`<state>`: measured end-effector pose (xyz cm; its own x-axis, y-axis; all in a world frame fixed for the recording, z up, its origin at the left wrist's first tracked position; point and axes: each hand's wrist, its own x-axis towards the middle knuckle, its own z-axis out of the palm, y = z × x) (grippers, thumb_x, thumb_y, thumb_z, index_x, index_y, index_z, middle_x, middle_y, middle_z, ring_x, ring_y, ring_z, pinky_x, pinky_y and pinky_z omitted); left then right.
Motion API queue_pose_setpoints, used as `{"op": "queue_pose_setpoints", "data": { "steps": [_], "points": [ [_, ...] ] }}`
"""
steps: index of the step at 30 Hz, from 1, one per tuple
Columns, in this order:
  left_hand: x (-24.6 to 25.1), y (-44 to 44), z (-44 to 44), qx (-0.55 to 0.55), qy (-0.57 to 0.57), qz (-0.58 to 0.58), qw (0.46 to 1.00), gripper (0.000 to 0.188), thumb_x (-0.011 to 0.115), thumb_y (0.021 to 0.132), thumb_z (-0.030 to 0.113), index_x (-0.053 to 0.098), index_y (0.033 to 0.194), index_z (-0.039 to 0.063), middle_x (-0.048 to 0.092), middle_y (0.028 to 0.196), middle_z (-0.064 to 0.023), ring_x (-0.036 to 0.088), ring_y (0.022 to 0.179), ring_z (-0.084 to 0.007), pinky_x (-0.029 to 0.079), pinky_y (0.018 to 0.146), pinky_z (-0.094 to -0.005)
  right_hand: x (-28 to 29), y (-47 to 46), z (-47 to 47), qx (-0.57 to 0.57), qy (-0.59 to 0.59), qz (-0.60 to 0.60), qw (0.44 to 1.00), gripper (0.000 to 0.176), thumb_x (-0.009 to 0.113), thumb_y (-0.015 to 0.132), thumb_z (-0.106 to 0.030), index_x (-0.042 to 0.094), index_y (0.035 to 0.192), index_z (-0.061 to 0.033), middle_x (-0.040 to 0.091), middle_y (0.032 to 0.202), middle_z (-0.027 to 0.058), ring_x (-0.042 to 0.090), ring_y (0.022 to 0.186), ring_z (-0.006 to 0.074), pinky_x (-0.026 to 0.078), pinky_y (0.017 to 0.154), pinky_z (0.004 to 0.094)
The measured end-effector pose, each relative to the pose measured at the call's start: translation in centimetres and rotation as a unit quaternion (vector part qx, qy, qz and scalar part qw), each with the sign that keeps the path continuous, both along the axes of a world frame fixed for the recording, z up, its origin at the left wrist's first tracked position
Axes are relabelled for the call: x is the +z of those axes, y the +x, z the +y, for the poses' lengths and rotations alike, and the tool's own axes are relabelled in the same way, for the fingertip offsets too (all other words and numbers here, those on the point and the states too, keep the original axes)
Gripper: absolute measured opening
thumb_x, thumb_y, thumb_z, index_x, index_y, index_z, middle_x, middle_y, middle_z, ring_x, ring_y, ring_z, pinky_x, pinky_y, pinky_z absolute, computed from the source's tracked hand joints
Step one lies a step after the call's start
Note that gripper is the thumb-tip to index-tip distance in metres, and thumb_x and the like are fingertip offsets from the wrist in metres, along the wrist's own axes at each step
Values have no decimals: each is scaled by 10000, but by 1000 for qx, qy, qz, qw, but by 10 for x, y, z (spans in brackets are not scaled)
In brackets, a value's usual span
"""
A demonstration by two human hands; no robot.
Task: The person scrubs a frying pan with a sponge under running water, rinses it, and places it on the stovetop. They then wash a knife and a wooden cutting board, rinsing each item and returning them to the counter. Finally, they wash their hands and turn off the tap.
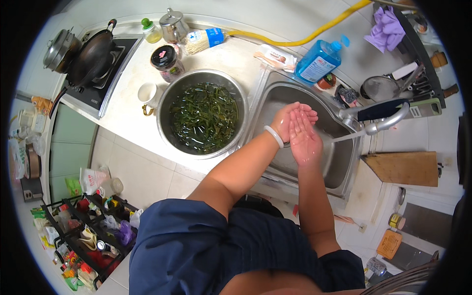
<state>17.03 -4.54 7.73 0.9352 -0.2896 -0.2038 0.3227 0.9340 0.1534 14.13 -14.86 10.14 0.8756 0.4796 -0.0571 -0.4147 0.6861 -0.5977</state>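
Observation:
Both my hands are wet and held palm up over the stainless steel sink, with no object in them. My left hand, with a white bangle on its wrist, lies partly under the fingers of my right hand. Water runs from the faucet towards the right side of my right hand. Left of the sink, a large steel basin on the counter holds dark green leafy strands in water. Part of the sink floor is hidden by my hands and forearms.
A blue detergent bottle and a pack of wipes stand behind the sink. A white cup and a black-lidded jar are beside the basin. A wok sits on the stove. A wooden cutting board is at right.

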Motion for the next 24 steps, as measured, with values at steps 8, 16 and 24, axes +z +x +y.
{"op": "queue_pose_setpoints", "data": {
  "steps": [8, 16, 24],
  "points": [
    [-90, 4, -51, 17, 494, -240, 836, 447, 362, 934, 446, 566, 1029, 60, 604, 889, -113, 583, 849, -261, 462, 761, -395, -14, 22, -4, -141, -248, -35, 958, 473, 427, 950, -295, 398, 1325, -7, 363, 1396, 180, 372, 1286, 283, 263, 1083, 359],
    [-44, 10, -154, 91, 607, -198, 764, 595, 238, 985, 392, 248, 1379, -54, 258, 1434, -269, 268, 1345, -336, 182, 1114, -365, -89, 101, -104, -201, -298, 193, 913, 594, 480, 924, -454, 412, 1326, -23, 515, 1248, 151, 470, 1169, 264, 331, 1006, 356],
    [-78, 27, -160, 37, 759, -165, 629, 497, 359, 922, 389, 580, 1156, 11, 589, 1086, -250, 497, 1116, -384, 302, 1013, -435, -91, 85, -116, -117, -227, 228, 940, 476, 495, 918, -452, 467, 1208, -76, 557, 1127, 126, 529, 1046, 248, 418, 896, 396]
  ]
}}
